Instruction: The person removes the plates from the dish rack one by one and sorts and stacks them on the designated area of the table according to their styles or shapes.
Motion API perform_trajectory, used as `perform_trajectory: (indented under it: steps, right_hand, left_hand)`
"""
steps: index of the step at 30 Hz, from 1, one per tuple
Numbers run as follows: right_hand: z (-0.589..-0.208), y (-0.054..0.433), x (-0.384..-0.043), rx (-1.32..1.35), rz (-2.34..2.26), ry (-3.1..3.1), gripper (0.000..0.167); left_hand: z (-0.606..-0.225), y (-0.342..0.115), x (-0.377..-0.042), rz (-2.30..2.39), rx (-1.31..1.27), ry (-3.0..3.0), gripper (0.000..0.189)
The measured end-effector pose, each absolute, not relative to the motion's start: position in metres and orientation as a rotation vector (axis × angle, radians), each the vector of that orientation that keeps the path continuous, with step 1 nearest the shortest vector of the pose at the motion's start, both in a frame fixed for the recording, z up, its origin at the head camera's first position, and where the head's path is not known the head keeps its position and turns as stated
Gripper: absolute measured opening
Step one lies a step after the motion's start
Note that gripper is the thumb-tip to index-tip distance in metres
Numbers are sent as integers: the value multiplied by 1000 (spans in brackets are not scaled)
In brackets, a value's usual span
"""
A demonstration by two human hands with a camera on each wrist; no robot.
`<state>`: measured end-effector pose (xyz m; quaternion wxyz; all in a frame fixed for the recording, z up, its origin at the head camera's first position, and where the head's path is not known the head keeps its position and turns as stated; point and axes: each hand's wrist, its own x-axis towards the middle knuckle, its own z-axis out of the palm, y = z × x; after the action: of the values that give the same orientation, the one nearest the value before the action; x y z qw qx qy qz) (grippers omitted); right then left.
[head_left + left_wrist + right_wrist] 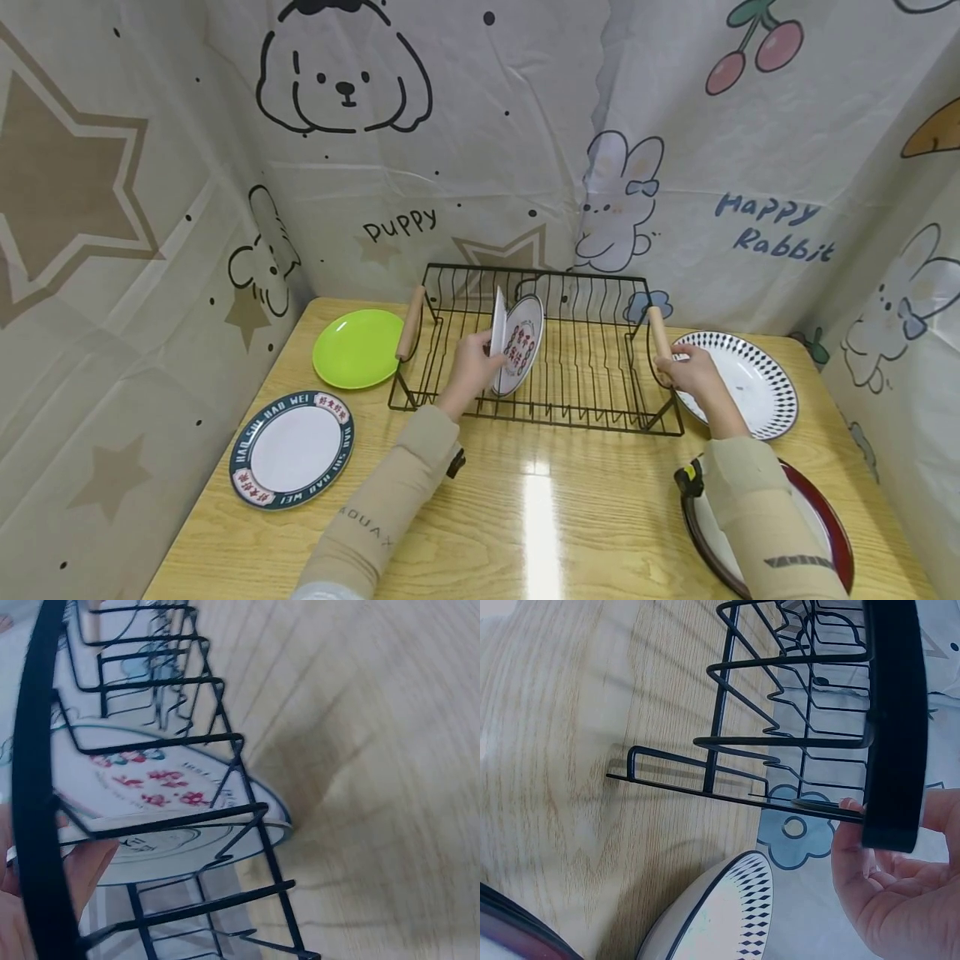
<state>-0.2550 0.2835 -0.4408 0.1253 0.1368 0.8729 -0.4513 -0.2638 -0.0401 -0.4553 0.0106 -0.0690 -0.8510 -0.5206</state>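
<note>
A black wire dish rack [585,417] with wooden handles stands on the table. My left hand [472,371] pinches the edge of a white plate [498,321] standing upright in it, thumb on one face. Right beside it leans a second plate [525,346] with red characters. In the left wrist view, the gripped plate [187,851] and the printed plate [150,776] sit between the rack's wires, their lower edges close together. At the other end, my right hand [693,371] grips the rack's right wooden handle [658,333]; the right wrist view shows its curled fingers [851,855].
Left of the rack lie a green plate [356,350] and a plate with a dark lettered rim [292,450]. To the right are a white dish with a black diamond rim [757,383] and a dark-red-rimmed dish [832,517], partly under the right sleeve. Printed cloth [510,167] hangs behind.
</note>
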Motion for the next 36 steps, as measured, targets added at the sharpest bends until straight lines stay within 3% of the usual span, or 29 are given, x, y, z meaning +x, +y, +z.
perform_trajectory:
  steps: [12, 36]
  right_hand:
    - [-439, 284, -255, 384, -1327, 2543, 58]
    - [-441, 284, -255, 403, -1314, 2543, 58]
  left_hand:
    - [-431, -53, -263, -1734, -119, -2495, 30]
    - [-371, -97, -231, -1571, -335, -2168, 31]
